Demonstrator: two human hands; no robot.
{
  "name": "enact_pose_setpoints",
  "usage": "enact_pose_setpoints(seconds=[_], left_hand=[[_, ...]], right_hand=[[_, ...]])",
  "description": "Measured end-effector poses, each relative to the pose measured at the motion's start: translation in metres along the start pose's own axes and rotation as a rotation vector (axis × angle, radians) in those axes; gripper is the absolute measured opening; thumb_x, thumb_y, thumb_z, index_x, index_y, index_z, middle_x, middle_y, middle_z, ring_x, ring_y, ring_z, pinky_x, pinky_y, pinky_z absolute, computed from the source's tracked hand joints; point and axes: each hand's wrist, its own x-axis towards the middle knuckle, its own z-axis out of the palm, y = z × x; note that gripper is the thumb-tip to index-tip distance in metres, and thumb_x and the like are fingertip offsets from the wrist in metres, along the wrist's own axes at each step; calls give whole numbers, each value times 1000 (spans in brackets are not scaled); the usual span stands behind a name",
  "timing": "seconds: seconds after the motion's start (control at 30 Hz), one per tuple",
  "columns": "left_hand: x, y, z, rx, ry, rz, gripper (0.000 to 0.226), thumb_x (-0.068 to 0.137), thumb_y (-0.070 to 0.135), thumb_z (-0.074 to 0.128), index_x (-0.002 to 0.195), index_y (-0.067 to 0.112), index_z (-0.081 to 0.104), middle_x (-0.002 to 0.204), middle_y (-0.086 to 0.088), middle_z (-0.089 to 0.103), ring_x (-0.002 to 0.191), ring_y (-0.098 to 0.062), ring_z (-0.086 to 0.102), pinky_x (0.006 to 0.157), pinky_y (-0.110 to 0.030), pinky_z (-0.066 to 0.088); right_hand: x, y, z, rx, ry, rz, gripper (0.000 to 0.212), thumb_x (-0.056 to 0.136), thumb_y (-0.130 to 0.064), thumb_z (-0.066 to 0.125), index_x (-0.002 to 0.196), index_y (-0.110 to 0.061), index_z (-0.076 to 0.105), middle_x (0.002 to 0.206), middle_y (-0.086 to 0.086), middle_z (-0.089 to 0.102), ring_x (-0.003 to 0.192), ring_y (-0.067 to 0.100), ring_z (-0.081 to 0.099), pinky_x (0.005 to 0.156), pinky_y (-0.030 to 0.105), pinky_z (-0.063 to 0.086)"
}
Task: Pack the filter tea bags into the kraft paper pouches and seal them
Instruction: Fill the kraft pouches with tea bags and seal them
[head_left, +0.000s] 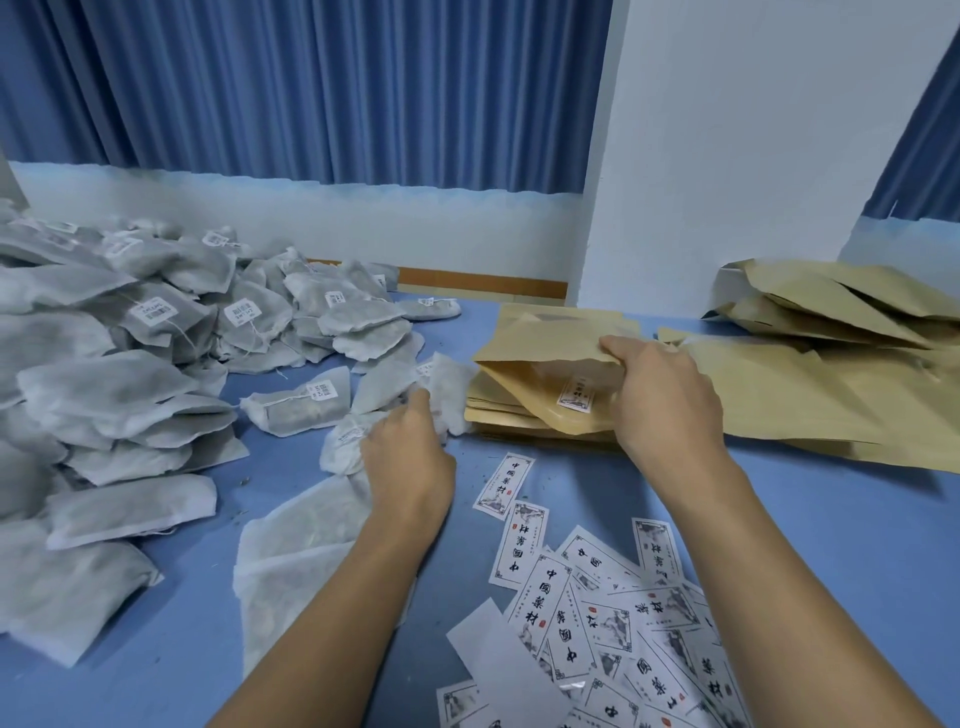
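Beside my right hand (665, 400), which pinches open the tan kraft paper pouch (540, 358), my left hand (410, 457) grips a white mesh filter tea bag (451, 392), poised to slide it inside.

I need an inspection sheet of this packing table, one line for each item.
Surface: blue table, crowded with stock.
Job's things: tea bag heap at left; pouch stack in centre; loose pouches at right.
Clutter: printed labels scattered in front.
Hands: left hand grips single tea bag; right hand holds labelled pouch above the stack.
Cables: nothing seen.
Surroundings: blue curtain, white wall.
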Motion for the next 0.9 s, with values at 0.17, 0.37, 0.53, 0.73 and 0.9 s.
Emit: enact_pose_setpoints(seconds=[0.17, 0.37, 0.53, 0.73, 0.9], left_hand=[[-9, 14, -11, -606, 365, -106, 44, 94, 12, 58, 137, 21, 53, 129, 4, 64, 116, -14, 58, 94, -9, 36], [-36, 40, -12, -901, 470, 161, 49, 88, 9, 66, 134, 21, 52, 130, 6, 61, 121, -10, 58, 103, -25, 47], [-52, 47, -2, -681, 426, 777, 48, 79, -11, 67, 125, 3, 58, 131, -17, 59, 125, -31, 56, 106, -46, 45], [-75, 59, 3, -401, 279, 1031, 35, 80, -9, 62, 114, -3, 70, 123, -18, 66, 117, -31, 61, 97, -43, 50], [-70, 70, -2, -321, 92, 865, 61, 81, -14, 59, 140, 0, 53, 147, -18, 49, 141, -31, 43, 116, -39, 36]], right_hand=[[1, 2, 0, 0, 2, -8, 63, 81, 5, 46, 126, -35, 62, 106, 12, 68, 91, 36, 55, 67, 36, 39], [4, 5, 1, 17, 23, -4, 66, 84, 2, 44, 135, -38, 58, 116, 14, 66, 103, 39, 58, 74, 38, 44], [8, 7, -3, 70, 51, -7, 64, 84, 0, 46, 135, -36, 60, 124, 11, 67, 111, 38, 57, 82, 38, 47], [13, 13, -13, 176, -16, 18, 63, 86, 0, 41, 131, -38, 63, 120, 10, 68, 107, 33, 60, 88, 36, 51], [13, 14, -20, 188, -85, 10, 66, 84, 2, 39, 129, -39, 65, 120, 11, 68, 102, 33, 61, 89, 39, 53]])
